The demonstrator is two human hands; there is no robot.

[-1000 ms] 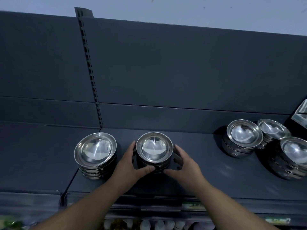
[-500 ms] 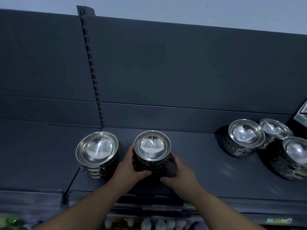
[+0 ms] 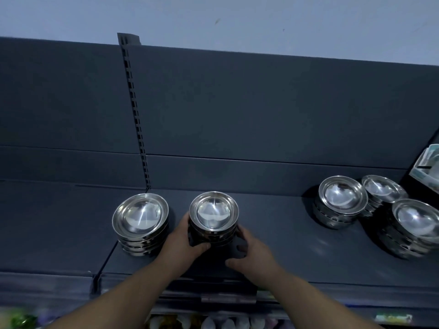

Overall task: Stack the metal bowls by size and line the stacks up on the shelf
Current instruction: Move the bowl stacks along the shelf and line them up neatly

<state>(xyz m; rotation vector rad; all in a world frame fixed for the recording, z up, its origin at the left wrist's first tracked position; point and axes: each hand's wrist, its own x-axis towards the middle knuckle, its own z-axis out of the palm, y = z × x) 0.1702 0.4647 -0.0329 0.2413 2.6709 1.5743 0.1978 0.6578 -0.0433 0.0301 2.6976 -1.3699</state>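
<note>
Dark grey panelling [image 3: 261,110] backs the whole unit, split by a slotted upright [image 3: 135,115], and below it runs the shelf [image 3: 273,252] that carries everything. Off to the right, well apart from the work, a cluster of stacks [image 3: 342,203] sits bunched, one behind another rather than in a row, so I'd judge those are yet to be lined up. Near the foot of the upright stands the wide stack [image 3: 141,216], its bowls nested mouth up. Just beside it, with a gap between, is the narrower middle stack [image 3: 213,212], which to my eye is being set in line with its neighbour. Both hands are low on this one, near its base. That seems the sensible hold for shifting slippery nested bowls without the upper ones sliding off. The left hand [image 3: 183,243] grips the stack's left side, thumb hooked across the front. The right hand [image 3: 251,250] cups the right side with curled fingers, its thumb out front and a little clear of the metal. So the stack sits between the two hands, its rim above the knuckles, and as far as I can tell it rests on the shelf.
</note>
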